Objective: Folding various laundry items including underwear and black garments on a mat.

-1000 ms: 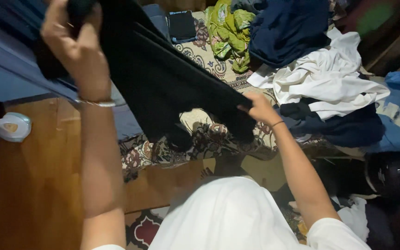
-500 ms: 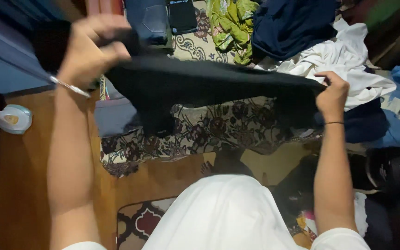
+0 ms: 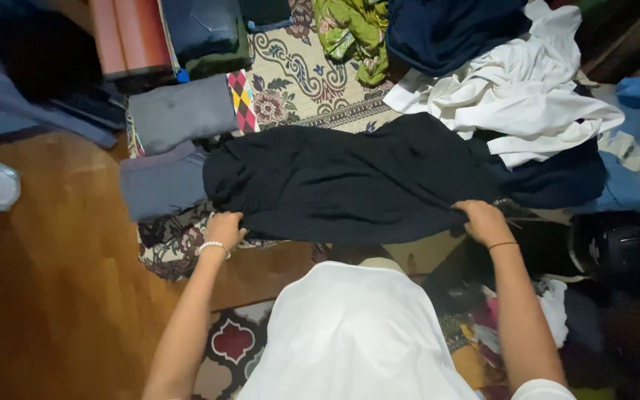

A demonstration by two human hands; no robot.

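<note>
We see the black garment [image 3: 350,181] spread flat on the patterned rug [image 3: 298,67]. Left hand [image 3: 224,228] and right hand [image 3: 483,221] each pinch its near edge, fingers clamped on fabric. White shirt [image 3: 527,92] lies beside.

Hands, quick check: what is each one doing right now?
Left hand: closed on the near edge of the black garment.
Right hand: closed on the same garment's near edge, at its other end.

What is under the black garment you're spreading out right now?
The black garment lies on a floral patterned rug. Its left end overlaps a folded grey piece. Left hand and right hand grip its near edge. Anything directly beneath is covered.
</note>
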